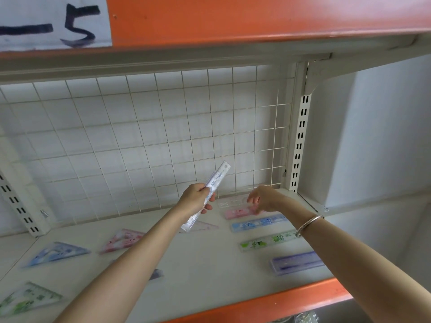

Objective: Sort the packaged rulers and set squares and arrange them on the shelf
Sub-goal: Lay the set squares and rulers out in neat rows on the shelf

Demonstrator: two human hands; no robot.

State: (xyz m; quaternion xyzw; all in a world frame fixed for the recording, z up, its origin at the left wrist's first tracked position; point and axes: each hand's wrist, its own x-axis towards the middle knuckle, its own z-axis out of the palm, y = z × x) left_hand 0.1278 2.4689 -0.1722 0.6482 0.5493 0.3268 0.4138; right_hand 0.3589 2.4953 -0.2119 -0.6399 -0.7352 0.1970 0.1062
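My left hand grips a clear packaged ruler above the shelf, its far end tilted up to the right. My right hand hovers over the back right with fingers loosely curled, just above a clear ruler pack and a pink ruler. In front of these lie a blue ruler, a green ruler and a purple ruler. On the left lie set squares: pink, blue, green, and a clear one under my left hand.
A white wire grid backs the shelf. An orange-edged shelf hangs overhead with a paper label. A slotted upright stands at the right. The shelf's orange front lip runs along the bottom.
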